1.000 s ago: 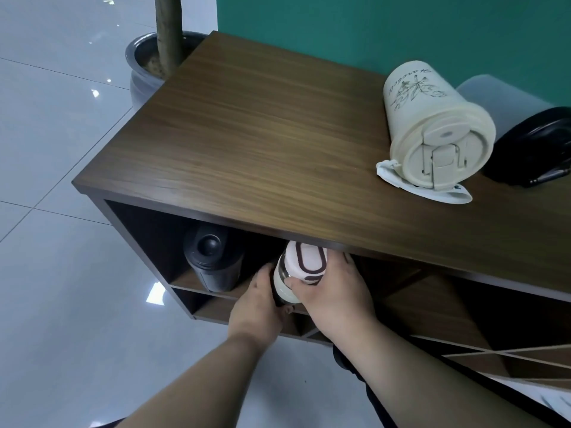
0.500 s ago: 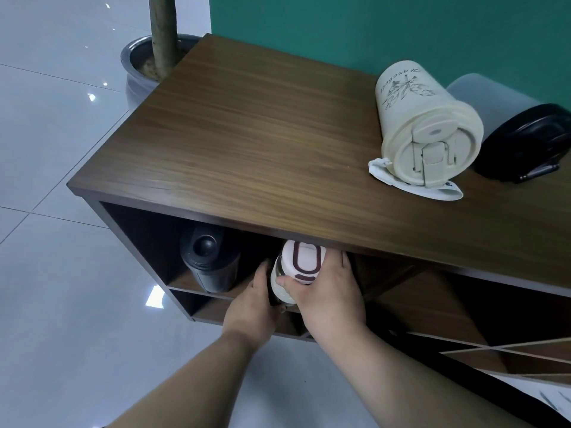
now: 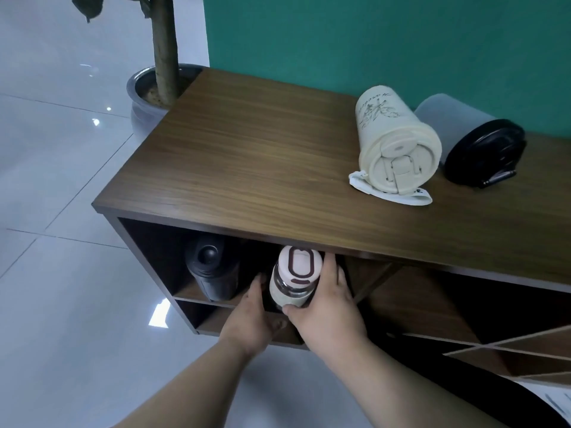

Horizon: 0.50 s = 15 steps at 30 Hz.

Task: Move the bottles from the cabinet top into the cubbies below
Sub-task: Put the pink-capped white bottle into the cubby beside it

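Note:
A white-capped bottle (image 3: pixel 295 274) with a dark oval mark on its lid stands at the mouth of the upper left cubby, just under the cabinet top (image 3: pixel 247 168). My right hand (image 3: pixel 327 307) wraps its right side and base. My left hand (image 3: pixel 251 316) touches its left side, fingers reaching into the cubby. A black bottle (image 3: pixel 211 271) stands deeper in the same cubby, to the left. On the cabinet top at the right stand a cream bottle (image 3: pixel 395 143) with a strap and a grey bottle with a black lid (image 3: pixel 472 140).
A potted plant (image 3: pixel 160 84) stands on the tiled floor behind the cabinet's left end. A green wall (image 3: pixel 370 41) backs the cabinet. Diagonal-walled cubbies (image 3: pixel 432 304) open to the right, and a lower shelf (image 3: pixel 216 319) lies beneath the hands.
The view has tilted up and back a little. Both hands stay on the white-capped bottle at the cubby mouth, with hardly any shift.

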Each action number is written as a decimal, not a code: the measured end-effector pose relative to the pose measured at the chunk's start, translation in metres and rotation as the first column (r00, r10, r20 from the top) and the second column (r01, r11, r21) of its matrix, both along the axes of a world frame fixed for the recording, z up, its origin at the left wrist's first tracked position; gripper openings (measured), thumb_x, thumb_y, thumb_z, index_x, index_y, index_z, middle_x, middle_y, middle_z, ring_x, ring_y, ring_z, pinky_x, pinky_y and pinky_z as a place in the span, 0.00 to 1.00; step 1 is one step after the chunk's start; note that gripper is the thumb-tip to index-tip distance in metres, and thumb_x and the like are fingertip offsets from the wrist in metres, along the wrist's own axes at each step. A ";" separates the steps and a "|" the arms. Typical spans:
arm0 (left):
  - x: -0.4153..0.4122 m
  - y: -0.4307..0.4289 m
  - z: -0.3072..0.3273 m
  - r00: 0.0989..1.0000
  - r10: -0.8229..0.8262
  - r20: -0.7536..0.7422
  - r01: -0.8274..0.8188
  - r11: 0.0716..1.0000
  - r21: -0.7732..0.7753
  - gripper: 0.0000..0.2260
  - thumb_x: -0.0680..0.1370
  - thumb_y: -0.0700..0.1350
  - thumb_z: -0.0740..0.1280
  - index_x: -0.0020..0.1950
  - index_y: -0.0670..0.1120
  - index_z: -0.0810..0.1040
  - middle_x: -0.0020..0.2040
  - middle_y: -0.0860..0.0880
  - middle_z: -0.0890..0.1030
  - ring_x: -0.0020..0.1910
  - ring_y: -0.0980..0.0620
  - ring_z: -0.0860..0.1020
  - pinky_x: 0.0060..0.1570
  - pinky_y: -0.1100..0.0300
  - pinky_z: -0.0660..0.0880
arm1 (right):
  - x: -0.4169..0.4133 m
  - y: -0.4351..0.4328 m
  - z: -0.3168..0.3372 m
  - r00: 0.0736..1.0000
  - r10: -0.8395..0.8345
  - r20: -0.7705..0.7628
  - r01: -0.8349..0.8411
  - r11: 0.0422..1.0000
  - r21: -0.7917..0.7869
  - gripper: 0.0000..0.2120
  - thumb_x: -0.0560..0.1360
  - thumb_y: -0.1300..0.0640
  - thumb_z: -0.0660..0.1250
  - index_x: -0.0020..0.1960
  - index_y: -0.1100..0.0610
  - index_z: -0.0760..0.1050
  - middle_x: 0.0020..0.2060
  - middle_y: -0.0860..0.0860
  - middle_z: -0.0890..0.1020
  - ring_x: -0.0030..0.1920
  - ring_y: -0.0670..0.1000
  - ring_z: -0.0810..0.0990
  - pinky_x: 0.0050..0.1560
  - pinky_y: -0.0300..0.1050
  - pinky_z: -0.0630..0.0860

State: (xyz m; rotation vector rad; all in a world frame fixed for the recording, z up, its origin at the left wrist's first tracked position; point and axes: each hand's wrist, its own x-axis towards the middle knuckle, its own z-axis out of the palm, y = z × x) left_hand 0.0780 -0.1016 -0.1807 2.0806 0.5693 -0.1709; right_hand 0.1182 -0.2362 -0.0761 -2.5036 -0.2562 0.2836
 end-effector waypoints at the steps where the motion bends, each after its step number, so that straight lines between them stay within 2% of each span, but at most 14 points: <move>1: -0.003 0.003 -0.001 1.000 0.000 -0.010 0.000 1.000 -0.030 0.46 0.67 0.55 0.77 0.80 0.58 0.55 0.68 0.55 0.79 0.60 0.52 0.83 0.61 0.50 0.80 | -0.002 -0.003 0.004 1.000 0.013 0.003 -0.013 1.000 0.001 0.52 0.67 0.52 0.79 0.80 0.47 0.49 0.75 0.49 0.67 0.75 0.54 0.68 0.69 0.48 0.72; 3: -0.008 0.010 -0.008 0.999 -0.032 -0.038 0.029 0.997 -0.078 0.42 0.65 0.57 0.77 0.75 0.60 0.63 0.63 0.56 0.82 0.58 0.54 0.83 0.60 0.49 0.81 | -0.008 -0.010 0.017 0.999 0.032 -0.002 -0.032 0.999 -0.006 0.50 0.71 0.55 0.74 0.82 0.47 0.45 0.78 0.50 0.63 0.77 0.54 0.67 0.69 0.48 0.72; 5: -0.014 0.009 0.015 0.983 -0.128 -0.134 0.126 0.992 -0.017 0.35 0.65 0.58 0.75 0.71 0.57 0.71 0.60 0.55 0.84 0.57 0.53 0.83 0.61 0.53 0.80 | -0.017 -0.019 0.033 0.998 0.051 -0.035 -0.052 0.999 -0.010 0.47 0.72 0.58 0.69 0.82 0.47 0.45 0.80 0.48 0.60 0.78 0.53 0.65 0.72 0.49 0.70; 7: -0.021 0.004 0.056 0.953 -0.231 -0.195 0.246 0.968 0.053 0.24 0.69 0.58 0.73 0.63 0.53 0.76 0.53 0.54 0.84 0.51 0.53 0.82 0.54 0.58 0.79 | -0.027 -0.031 0.051 0.997 0.064 -0.038 -0.062 0.997 0.050 0.41 0.72 0.59 0.67 0.81 0.47 0.56 0.76 0.47 0.67 0.76 0.51 0.68 0.73 0.47 0.68; 8: -0.024 0.001 0.075 0.948 -0.255 -0.191 0.270 0.961 0.056 0.18 0.72 0.57 0.72 0.58 0.51 0.79 0.50 0.54 0.83 0.48 0.53 0.81 0.50 0.60 0.77 | -0.033 -0.038 0.058 0.997 0.066 -0.029 -0.063 0.994 0.089 0.36 0.72 0.60 0.67 0.78 0.47 0.64 0.71 0.45 0.72 0.73 0.50 0.72 0.72 0.45 0.69; 10: -0.031 -0.002 0.105 0.968 -0.233 -0.097 0.236 0.972 0.018 0.13 0.76 0.55 0.72 0.57 0.51 0.82 0.50 0.53 0.85 0.48 0.53 0.82 0.49 0.59 0.79 | -0.045 -0.053 0.080 0.999 0.034 0.039 -0.040 0.983 0.181 0.25 0.72 0.60 0.70 0.68 0.46 0.75 0.60 0.39 0.78 0.62 0.46 0.80 0.68 0.47 0.74; 11: -0.035 -0.005 0.119 0.980 -0.194 -0.036 0.193 0.981 -0.035 0.12 0.76 0.55 0.72 0.56 0.52 0.82 0.50 0.53 0.86 0.48 0.53 0.83 0.50 0.60 0.80 | -0.048 -0.060 0.092 0.996 0.002 0.090 -0.022 0.975 0.220 0.21 0.73 0.60 0.71 0.64 0.44 0.78 0.57 0.37 0.80 0.57 0.44 0.82 0.64 0.48 0.77; 13: -0.045 -0.010 0.142 0.988 -0.131 0.087 0.145 0.974 -0.172 0.10 0.74 0.56 0.75 0.52 0.55 0.82 0.50 0.49 0.87 0.46 0.50 0.85 0.52 0.58 0.81 | -0.047 -0.070 0.120 0.980 -0.072 0.188 0.014 0.956 0.294 0.18 0.73 0.57 0.73 0.58 0.39 0.77 0.53 0.38 0.82 0.52 0.43 0.83 0.60 0.49 0.79; 15: -0.050 -0.014 0.156 0.983 -0.090 0.162 0.132 0.953 -0.271 0.12 0.70 0.58 0.74 0.51 0.56 0.84 0.51 0.46 0.87 0.44 0.52 0.83 0.56 0.51 0.80 | -0.035 -0.073 0.147 0.960 -0.141 0.243 0.044 0.930 0.365 0.19 0.73 0.55 0.74 0.59 0.38 0.74 0.55 0.39 0.80 0.55 0.44 0.81 0.61 0.50 0.78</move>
